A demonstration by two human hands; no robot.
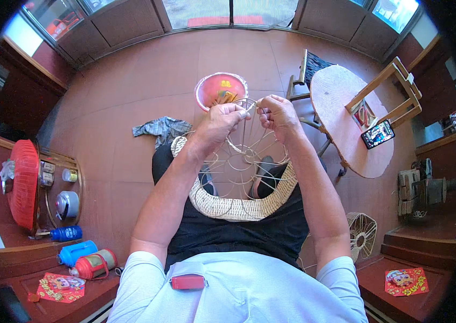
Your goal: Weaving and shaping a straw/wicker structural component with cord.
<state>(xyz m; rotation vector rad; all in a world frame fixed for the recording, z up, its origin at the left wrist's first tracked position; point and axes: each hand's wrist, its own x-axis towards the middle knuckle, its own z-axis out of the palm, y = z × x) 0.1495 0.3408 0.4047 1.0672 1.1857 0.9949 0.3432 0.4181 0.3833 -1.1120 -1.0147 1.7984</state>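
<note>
two pinches at far edge of part-woven wire frame (227,209) set across lap (238,234): left hand (224,119) with thumb and finger pressed together, right hand (280,114) likewise, both seemingly on pale strand (252,106). likely light, springy, easily bent at bare wires; steady by stiffer near woven band (252,210).

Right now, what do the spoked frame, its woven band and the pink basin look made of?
Spoked frame: pale, likely metal wire; thin, smooth curves.
Woven band: matte cream strands, perhaps plant fibre or paper cord; braid visible.
Pink basin: smooth, probably plastic, from its even colour.
</note>
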